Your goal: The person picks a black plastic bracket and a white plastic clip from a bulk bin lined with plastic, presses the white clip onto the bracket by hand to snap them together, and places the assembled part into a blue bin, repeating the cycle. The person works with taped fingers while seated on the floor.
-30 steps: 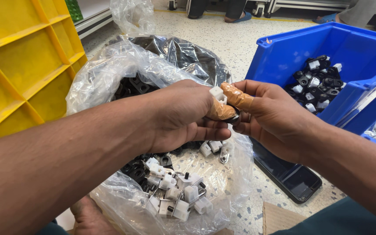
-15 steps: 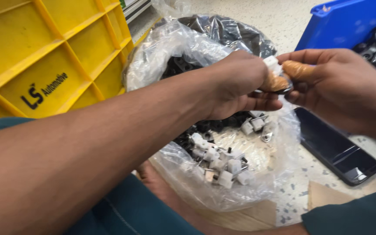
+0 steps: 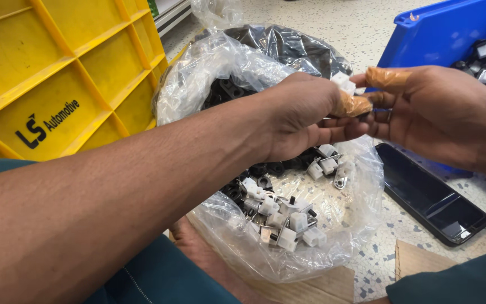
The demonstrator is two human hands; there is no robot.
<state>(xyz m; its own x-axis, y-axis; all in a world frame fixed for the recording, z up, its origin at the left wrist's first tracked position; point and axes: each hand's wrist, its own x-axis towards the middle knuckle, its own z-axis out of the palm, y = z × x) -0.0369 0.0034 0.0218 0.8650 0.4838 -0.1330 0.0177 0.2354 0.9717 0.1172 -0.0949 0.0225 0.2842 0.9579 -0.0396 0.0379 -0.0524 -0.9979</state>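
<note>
2 hands (image 3: 305, 118) (image 3: 440, 112) pinching white clip (image 3: 343, 82), over plastic bag (image 3: 333, 225)

Two hands meet over a bag of small parts

The left hand (image 3: 299, 115) pinches a white clip (image 3: 343, 82) against the right hand (image 3: 434, 112) — taped fingertips touching — above a clear bag (image 3: 288, 225), between a yellow crate (image 3: 57, 73) and blue bin (image 3: 445, 34); a phone (image 3: 431, 194) lies beside.

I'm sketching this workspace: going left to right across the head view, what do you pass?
Yellow crate → clear plastic bag of small white and black parts → left hand → right hand → blue bin. The dark phone lies below the right hand.
</note>
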